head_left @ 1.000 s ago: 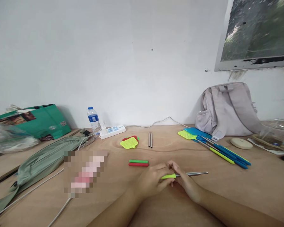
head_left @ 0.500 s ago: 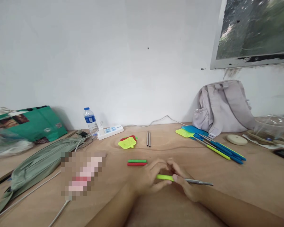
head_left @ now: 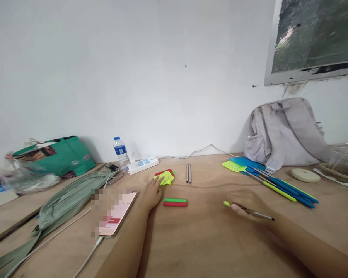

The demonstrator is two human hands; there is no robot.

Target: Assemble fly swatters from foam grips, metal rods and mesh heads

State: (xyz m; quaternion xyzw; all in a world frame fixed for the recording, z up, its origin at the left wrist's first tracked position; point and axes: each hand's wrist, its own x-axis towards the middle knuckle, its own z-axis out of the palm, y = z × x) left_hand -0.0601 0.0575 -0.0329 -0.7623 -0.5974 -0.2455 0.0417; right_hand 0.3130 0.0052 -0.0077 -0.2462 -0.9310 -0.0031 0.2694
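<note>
My left hand [head_left: 154, 193] reaches forward with its fingers stretched over the near left edge of a yellow mesh fly swatter head [head_left: 166, 178]. Beneath that head a red one [head_left: 169, 171] and a bit of green show. My right hand [head_left: 243, 202] is closed around a fly swatter handle [head_left: 226, 203] in yellow-green, its tip poking out to the left. From the same hand a thin metal rod [head_left: 262, 214] sticks out to the right. Between my hands lie a green handle [head_left: 175, 200] and a red handle [head_left: 175, 204], side by side. Two metal rods [head_left: 188, 173] rest behind them.
Several fly swatters [head_left: 281, 188] with blue and yellow handles lie on the right, before a grey backpack [head_left: 290, 131]. A phone [head_left: 123, 216] on a cable, a green-grey bag [head_left: 72, 193], a power strip [head_left: 143, 165] and a water bottle [head_left: 121, 150] are on the left.
My left hand has left the yellow-green handle and moved forward and left to the yellow swatter head. My right hand has moved right, still holding the handle and rod.
</note>
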